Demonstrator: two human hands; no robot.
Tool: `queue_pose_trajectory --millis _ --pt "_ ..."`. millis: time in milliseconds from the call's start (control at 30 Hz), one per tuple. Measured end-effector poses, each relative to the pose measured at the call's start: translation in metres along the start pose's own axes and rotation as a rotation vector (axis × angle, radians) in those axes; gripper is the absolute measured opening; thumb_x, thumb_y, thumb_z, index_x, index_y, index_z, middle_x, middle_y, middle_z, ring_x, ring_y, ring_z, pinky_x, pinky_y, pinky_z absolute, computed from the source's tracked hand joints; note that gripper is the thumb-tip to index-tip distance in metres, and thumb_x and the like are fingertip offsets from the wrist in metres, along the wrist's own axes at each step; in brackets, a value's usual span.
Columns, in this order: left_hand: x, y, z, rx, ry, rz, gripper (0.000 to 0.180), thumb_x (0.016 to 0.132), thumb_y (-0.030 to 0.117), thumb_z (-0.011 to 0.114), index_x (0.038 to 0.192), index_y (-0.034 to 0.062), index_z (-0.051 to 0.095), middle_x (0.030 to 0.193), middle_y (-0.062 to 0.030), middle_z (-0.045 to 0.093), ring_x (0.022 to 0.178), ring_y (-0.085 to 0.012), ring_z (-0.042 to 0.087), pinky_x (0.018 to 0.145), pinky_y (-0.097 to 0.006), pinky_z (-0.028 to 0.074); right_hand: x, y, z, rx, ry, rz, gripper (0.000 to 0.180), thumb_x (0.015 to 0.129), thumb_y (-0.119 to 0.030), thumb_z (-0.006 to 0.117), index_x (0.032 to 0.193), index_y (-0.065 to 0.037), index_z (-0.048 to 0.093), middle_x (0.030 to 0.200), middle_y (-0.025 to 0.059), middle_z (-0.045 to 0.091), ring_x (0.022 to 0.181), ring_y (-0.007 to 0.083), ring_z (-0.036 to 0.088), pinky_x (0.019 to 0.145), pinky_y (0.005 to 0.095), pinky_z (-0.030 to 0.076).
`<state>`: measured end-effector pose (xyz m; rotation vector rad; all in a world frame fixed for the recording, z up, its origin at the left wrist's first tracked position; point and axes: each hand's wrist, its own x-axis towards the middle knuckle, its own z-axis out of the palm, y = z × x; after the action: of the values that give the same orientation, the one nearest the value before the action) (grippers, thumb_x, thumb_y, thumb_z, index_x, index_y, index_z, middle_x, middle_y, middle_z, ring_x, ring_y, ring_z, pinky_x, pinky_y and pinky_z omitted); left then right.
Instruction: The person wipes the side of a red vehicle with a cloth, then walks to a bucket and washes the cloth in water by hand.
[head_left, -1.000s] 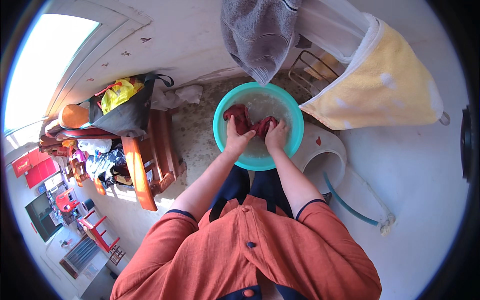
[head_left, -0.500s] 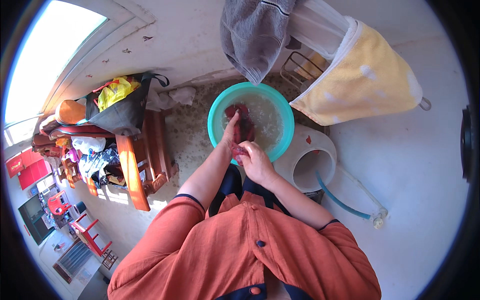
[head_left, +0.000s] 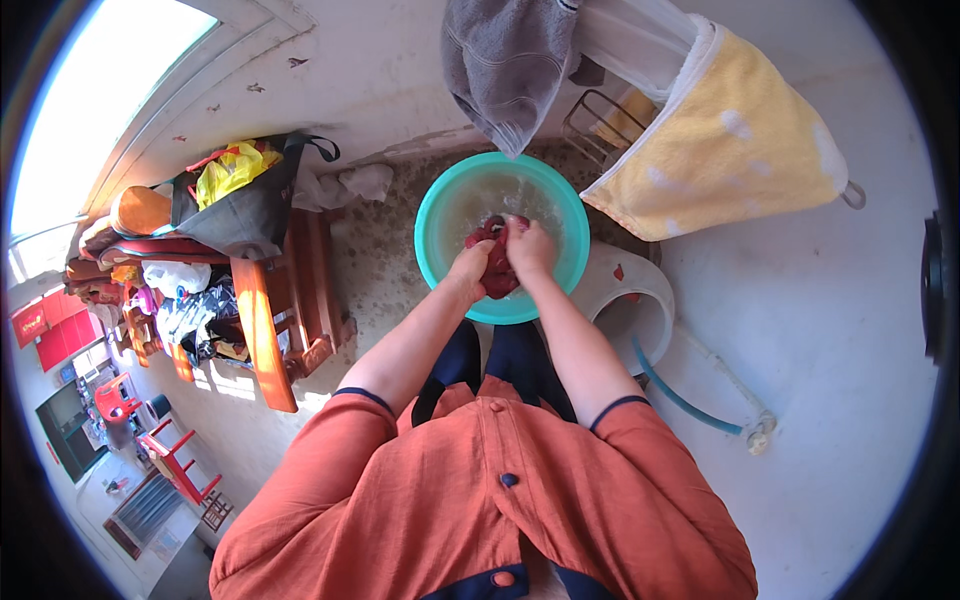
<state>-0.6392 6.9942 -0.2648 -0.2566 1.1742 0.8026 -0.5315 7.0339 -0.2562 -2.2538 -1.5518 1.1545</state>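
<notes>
A round turquoise basin (head_left: pixel 428 250) holds cloudy water in front of me. Bunched between my two hands over the water is a dark red wet cloth (head_left: pixel 498 278), its exact kind not clear. My left hand (head_left: pixel 472 268) grips its left side, fingers closed around the fabric. On the other side my right hand (head_left: pixel 530 250) is closed on the cloth's upper right part. Both hands are inside the basin's rim, close together, and the lower folds of the cloth hang between them.
Right of the basin lies a white cylindrical tub (head_left: pixel 650 305) with a blue hose (head_left: pixel 685 402) near its opening. A grey towel (head_left: pixel 510 70) and a yellow towel (head_left: pixel 730 140) hang above. At left, a wooden bench (head_left: pixel 265 335) carries bags, including a dark tote (head_left: pixel 240 215).
My right hand has moved up and forward from the basin's near rim to the cloth over the water. The cloth, stretched out before, is now bunched between both hands.
</notes>
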Motion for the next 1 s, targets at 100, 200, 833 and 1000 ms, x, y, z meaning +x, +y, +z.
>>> queue_pose_trajectory --millis 100,200,833,1000 --pt "-0.022 0.009 0.007 0.269 0.054 0.177 0.033 0.089 0.021 0.057 0.119 0.0077 0.052 0.107 -0.0099 0.064 0.094 -0.022 0.064 0.078 -0.035 0.054 0.012 0.031 0.015 0.041 0.055 0.053 0.054 0.089 -0.05 0.05 0.103 0.002 0.06 0.1 0.027 0.063 0.096 0.0423 0.06 0.084 0.0474 0.046" --pt "-0.021 0.012 -0.011 0.373 0.029 0.174 0.059 0.084 0.022 0.066 0.136 0.0103 0.041 0.124 -0.0123 0.056 0.111 -0.0261 0.057 0.088 -0.042 0.048 0.01 0.057 0.026 0.145 0.145 0.181 0.052 0.092 -0.04 0.05 0.125 0.0 0.048 0.116 0.0287 0.057 0.107 0.0418 0.055 0.089 0.0465 0.045" --pt "0.015 0.003 -0.036 -0.212 -0.236 -0.071 0.047 0.087 0.049 0.058 0.119 0.0144 0.058 0.119 -0.0106 0.06 0.098 -0.0292 0.059 0.081 -0.044 0.052 -0.096 -0.022 -0.047 0.25 -0.326 -0.492 0.06 0.074 0.002 0.057 0.131 -0.004 0.04 0.124 0.0256 0.053 0.114 0.0396 0.053 0.095 0.0419 0.044" --pt "-0.007 0.018 -0.015 -0.188 -0.199 0.116 0.044 0.089 0.038 0.058 0.122 0.0098 0.053 0.116 -0.0124 0.059 0.097 -0.0264 0.059 0.083 -0.041 0.052 -0.132 -0.055 -0.07 0.381 -0.334 -0.559 0.051 0.075 -0.007 0.062 0.123 -0.008 0.045 0.114 0.0219 0.051 0.106 0.0404 0.053 0.091 0.0433 0.044"
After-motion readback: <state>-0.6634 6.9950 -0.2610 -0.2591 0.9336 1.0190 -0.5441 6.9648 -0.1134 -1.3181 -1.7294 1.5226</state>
